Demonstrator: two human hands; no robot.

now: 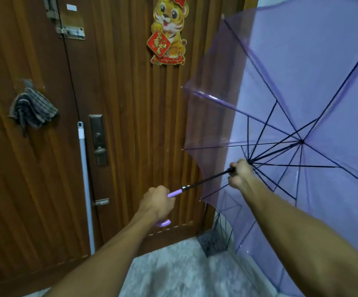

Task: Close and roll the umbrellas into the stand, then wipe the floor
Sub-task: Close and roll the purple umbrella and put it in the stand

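An open, see-through purple umbrella [302, 82] fills the right side, its canopy facing away from me toward the white wall. My left hand [157, 201] is closed around its lilac curved handle. My right hand [239, 173] grips the black shaft at the runner, where the dark ribs meet. A black wire umbrella stand [223, 230] shows low in the corner, partly hidden behind the canopy. A striped grey cloth [32, 110] hangs from a hook on the door at the left.
A brown wooden door [131, 125] stands right ahead, with a lock plate [97, 139] and a tiger decoration [169, 28]. A pale mop pole [86, 185] leans against the door. The grey marbled floor [173, 269] lies below.
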